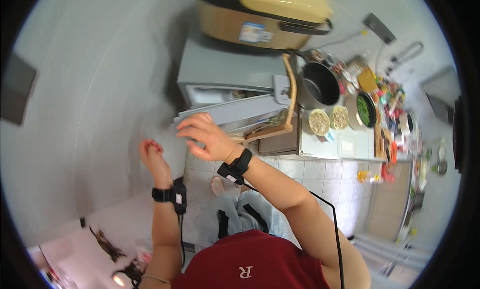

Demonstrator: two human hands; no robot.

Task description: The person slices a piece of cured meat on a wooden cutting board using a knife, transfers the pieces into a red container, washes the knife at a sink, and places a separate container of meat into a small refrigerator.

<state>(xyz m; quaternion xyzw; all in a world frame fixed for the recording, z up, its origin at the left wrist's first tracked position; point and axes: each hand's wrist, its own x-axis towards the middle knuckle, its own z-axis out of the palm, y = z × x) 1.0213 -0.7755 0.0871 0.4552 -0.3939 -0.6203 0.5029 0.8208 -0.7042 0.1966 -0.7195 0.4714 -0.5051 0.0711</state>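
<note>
A small red item (160, 149), too blurred to name, shows in the curled fingers of my left hand (153, 157), which is raised beside the grey wall. My right hand (206, 137) is at the outer edge of the partly open door (232, 111) of a small grey refrigerator (228, 69). Its fingers are bent and spread from the thumb; whether they touch the door cannot be told. Some contents show dimly through the door gap. A large beige and gold rice cooker (258, 22) stands on the refrigerator, its lid down. Both wrists wear black straps with small cabled boxes.
A curved wooden chair (291, 90) stands against the refrigerator's door side. The counter (360, 142) at right holds a dark pot (318, 84), two bowls of pale chopped food (319, 122), a pot of greens (363, 109) and jars. An oil bottle (367, 177) is beyond the counter's front edge.
</note>
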